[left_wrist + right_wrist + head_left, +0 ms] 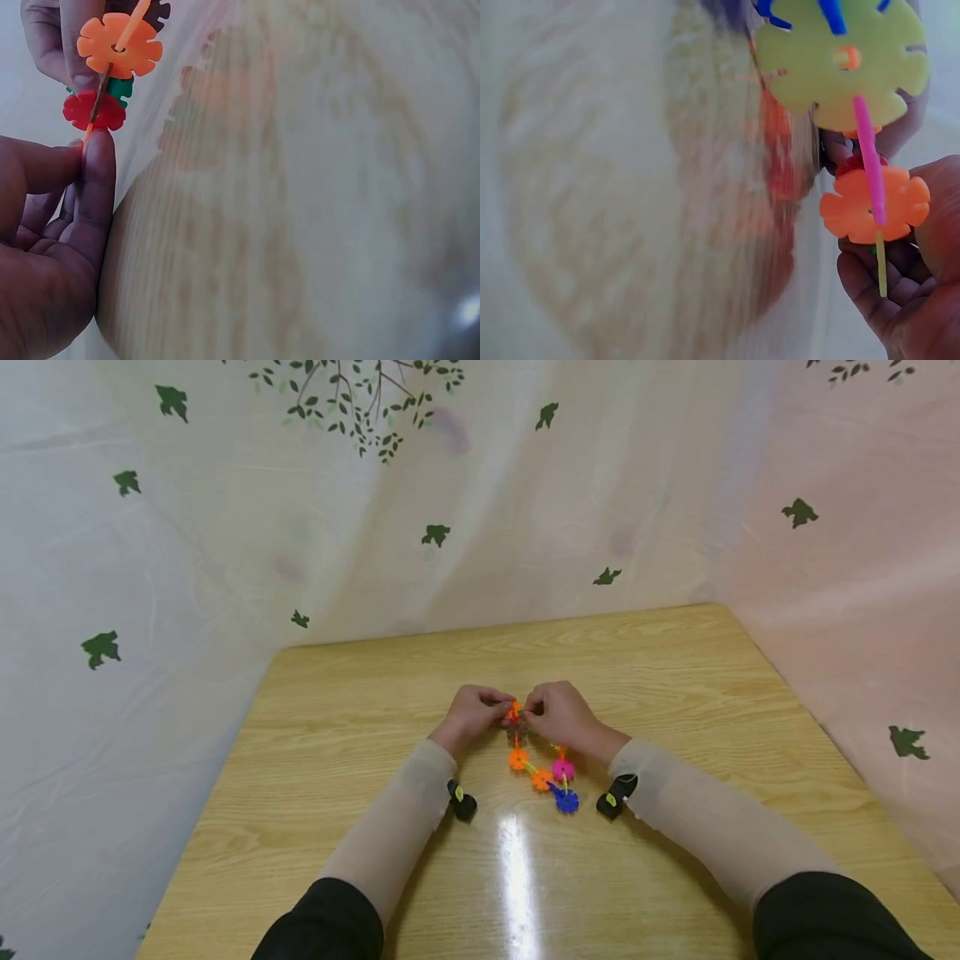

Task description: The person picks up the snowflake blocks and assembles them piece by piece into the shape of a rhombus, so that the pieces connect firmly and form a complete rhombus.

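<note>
Both hands meet over the table at one end of a string of flower-shaped plastic discs joined by thin sticks. My left hand point(474, 712) pinches a short orange stick point(88, 135) just below a red flower disc point(112, 115). Opposite it, my right hand point(564, 720) pinches a green flower disc point(120, 88), mostly hidden behind the red one. An orange disc point(142, 56) sits above these in the left wrist view. Toward me hang orange point(518, 760), pink point(563, 770) and blue point(567, 802) discs. The right wrist view shows a yellow disc point(795, 71) and a pink stick point(870, 161).
The wood-grain table point(315, 827) carries a bright glare streak in front of the string. A pale curtain point(525, 527) with leaf and bird prints stands behind and at both sides. Black wrist devices point(463, 803) are strapped over the light sleeves.
</note>
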The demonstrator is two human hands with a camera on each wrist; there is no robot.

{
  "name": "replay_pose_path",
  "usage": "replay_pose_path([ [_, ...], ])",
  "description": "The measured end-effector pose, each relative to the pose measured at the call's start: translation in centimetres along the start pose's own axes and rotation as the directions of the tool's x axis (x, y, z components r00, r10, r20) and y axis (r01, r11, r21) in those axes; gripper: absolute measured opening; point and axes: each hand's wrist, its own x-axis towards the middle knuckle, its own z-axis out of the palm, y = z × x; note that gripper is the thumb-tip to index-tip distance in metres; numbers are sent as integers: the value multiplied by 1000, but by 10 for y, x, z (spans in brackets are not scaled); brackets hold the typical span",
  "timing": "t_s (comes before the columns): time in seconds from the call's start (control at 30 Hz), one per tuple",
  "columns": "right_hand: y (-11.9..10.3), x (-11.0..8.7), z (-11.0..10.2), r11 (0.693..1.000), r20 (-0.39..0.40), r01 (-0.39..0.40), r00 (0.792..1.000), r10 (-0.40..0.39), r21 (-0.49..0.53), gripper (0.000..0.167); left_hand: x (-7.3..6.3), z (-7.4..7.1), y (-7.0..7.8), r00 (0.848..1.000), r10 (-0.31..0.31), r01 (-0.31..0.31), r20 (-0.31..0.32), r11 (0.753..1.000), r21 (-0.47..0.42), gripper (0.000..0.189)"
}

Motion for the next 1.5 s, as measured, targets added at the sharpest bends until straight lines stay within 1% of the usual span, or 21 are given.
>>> replay_pose_path([
  [0.2, -3, 1, 0, 1000, 3, -28, 1000, 28, -8, 18, 1, 3, 1, 1000, 0, 0, -9, 998, -57, 16],
  [0.37, -7, 2, -3, 997, 39, -73, 996, 75, -33, 16, 1, 4, 1, 1000, -2, 1, -20, 999, -41, 15],
  [0.47, -7, 2, -6, 992, 74, -112, 990, 116, -54, 15, 1, 4, 1, 1000, 7, -7, -25, 1000, 6, 14],
  [0.57, -6, 1, -10, 987, 114, -148, 981, 154, -60, 16, 1, 4, 0, 999, 43, -40, -28, 995, 96, 12],
  [0.7, -5, 1, -13, 980, 158, -196, 968, 197, -25, 18, 0, 6, 2, 993, 109, -97, -40, 969, 229, 10],
  [0.8, -5, 0, -14, 973, 181, -231, 958, 223, 25, 18, -1, 7, 4, 989, 136, -115, -54, 950, 289, 9],
  [0.87, -5, 0, -14, 968, 190, -247, 954, 234, 50, 19, -2, 8, 4, 988, 140, -115, -60, 945, 307, 8],
  [0.93, -5, 0, -14, 965, 192, -252, 953, 235, 70, 18, -2, 8, 5, 989, 133, -108, -61, 945, 308, 8],
  [1.13, -3, 2, -11, 958, 188, -264, 952, 240, 113, 19, -2, 5, 4, 993, 110, -92, -46, 954, 284, 7],
  [1.27, -1, 3, -10, 953, 213, -276, 946, 245, 129, 19, -3, 3, 4, 994, 92, -75, -50, 959, 274, 7],
  [1.33, -1, 4, -10, 951, 229, -281, 941, 247, 129, 18, -4, 2, 4, 994, 92, -73, -56, 955, 287, 7],
  [1.43, 0, 6, -11, 948, 259, -290, 933, 249, 131, 15, -4, -1, 4, 992, 107, -82, -62, 943, 324, 8],
  [1.5, 1, 6, -12, 949, 269, -288, 931, 246, 130, 14, -4, -3, 4, 990, 125, -94, -67, 932, 350, 9],
])
